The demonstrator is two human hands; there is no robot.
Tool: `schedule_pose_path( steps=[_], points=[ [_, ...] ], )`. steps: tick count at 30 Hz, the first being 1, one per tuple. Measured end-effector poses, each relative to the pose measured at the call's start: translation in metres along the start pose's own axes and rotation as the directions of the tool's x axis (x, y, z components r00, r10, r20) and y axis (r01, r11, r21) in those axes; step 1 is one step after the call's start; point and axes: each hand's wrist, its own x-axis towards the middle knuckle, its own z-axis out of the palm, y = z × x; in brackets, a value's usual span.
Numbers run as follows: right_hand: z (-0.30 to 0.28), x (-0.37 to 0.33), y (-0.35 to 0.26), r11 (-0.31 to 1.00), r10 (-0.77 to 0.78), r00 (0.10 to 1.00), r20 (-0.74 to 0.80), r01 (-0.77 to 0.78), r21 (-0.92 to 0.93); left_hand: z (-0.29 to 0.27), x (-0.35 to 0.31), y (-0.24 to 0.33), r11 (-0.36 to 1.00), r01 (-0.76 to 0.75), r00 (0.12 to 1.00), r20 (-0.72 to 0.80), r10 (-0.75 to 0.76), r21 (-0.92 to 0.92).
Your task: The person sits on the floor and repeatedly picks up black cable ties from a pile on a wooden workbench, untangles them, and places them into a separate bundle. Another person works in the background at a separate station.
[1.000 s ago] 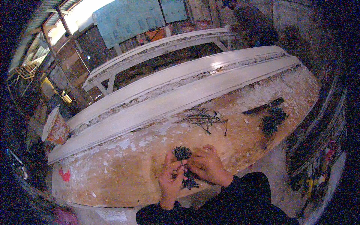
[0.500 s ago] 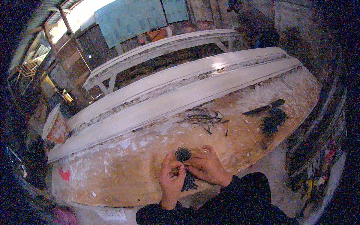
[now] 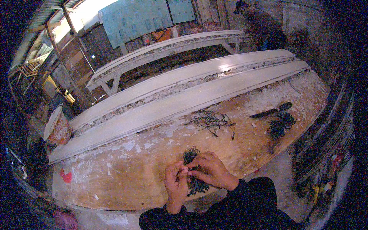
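Note:
A bundle of short dark cords stands out above and below my fingers, its upper tuft [image 3: 191,154] frayed at the tips and its lower strands [image 3: 197,186] spreading over the wooden surface [image 3: 122,182]. My left hand [image 3: 177,182] is closed with thumb and fingers pinching at the bundle's middle. From the other side my right hand [image 3: 212,170] pinches at the same spot, fingertips close to the left ones. What exactly each fingertip grips is hidden. Farther off lies a loose tangle of dark cords [image 3: 214,122]. To the right rest a dark-handled knife [image 3: 270,110] and a second dark bundle [image 3: 282,124].
Two long white-topped boards [image 3: 184,100] run along the far side of the wooden surface. A paint-smeared bucket [image 3: 58,128] stands at the left end, near a red patch [image 3: 66,176]. Behind is a white bench [image 3: 153,53]; another person [image 3: 264,25] bends at the far right.
My right hand's raised fingers have curled down toward the left hand. The bundle's rounded upper end now shows loose, upright tips, and its lower strands have fanned out a little.

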Motion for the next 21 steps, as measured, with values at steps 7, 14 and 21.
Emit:
schedule_pose_path(
  steps=[7, 14, 21],
  points=[
    [0.006, -0.002, 0.009, 1.000, -0.029, 0.997, -0.067, 0.029, 0.003, -0.005, -0.006, -0.016, 0.974, -0.165, 0.986, 0.008, 0.166, 0.153],
    [0.003, -0.002, -0.001, 0.996, -0.042, 0.999, -0.012, 0.041, -0.081, -0.007, -0.008, -0.005, 0.980, -0.103, 0.974, -0.219, 0.064, -0.172],
    [0.005, -0.007, -0.006, 0.997, -0.065, 0.997, -0.052, 0.062, -0.045, -0.008, -0.019, 0.006, 0.949, -0.169, 0.979, -0.156, 0.131, -0.266]
  ],
)
